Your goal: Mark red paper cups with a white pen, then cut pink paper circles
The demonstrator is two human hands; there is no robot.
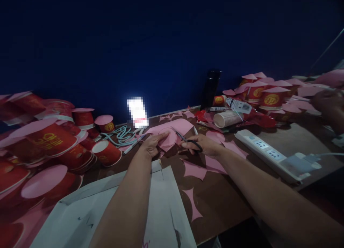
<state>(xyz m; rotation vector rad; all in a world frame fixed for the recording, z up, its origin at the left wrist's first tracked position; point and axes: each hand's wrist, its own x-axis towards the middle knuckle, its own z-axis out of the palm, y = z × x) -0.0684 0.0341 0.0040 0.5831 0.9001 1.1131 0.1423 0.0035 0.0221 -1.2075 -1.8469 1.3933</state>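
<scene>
My left hand (153, 145) pinches a piece of pink paper (167, 137) with a round outline on it, thumb on top. In my right hand (205, 145) is a pair of scissors (197, 145) with black handles; its metal blades lie at the right edge of the round outline. Under and behind this piece lies a larger pink sheet (185, 125). Close to my right hand are a cut pink disc (215, 136) and pink offcuts (195, 169) with curved edges. A white marker-like stick (195, 130) lies just beyond the scissors.
Red paper cups with pink discs crowd the left (51, 140) and the back right (272, 97). A power strip (268, 153), stacked cups (228, 118), a dark bottle (211, 88), a cable (120, 136) and a lit, blurred-out screen (138, 112) stand around. Another person's hand (329, 105) is at far right.
</scene>
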